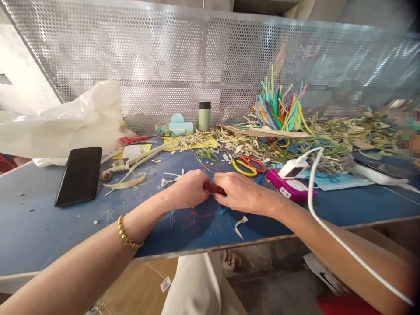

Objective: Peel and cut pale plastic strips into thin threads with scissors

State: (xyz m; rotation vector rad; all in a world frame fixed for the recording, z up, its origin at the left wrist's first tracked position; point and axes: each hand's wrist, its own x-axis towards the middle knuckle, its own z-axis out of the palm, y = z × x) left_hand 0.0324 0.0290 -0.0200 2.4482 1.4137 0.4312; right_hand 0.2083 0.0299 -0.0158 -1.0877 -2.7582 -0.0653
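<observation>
Left hand [192,189] and right hand [239,192] pinch a piece [211,195], long axis hidden.

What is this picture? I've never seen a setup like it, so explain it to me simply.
There is no machine here: these are a person's own bare hands. The single picture comes from a camera worn on their head, looking forward and down, so the forearms reach in from the bottom.

The left hand, with a gold bracelet around its wrist, meets the right hand over a blue table. Their fingers are pinched close together; whatever is between them is too hidden to name.

Left of the hands lies a black phone. Beyond them are scissors, pale dried strips, a green tumbler and a colourful bundle of fuzzy stems. A purple power block sits to the right.
</observation>
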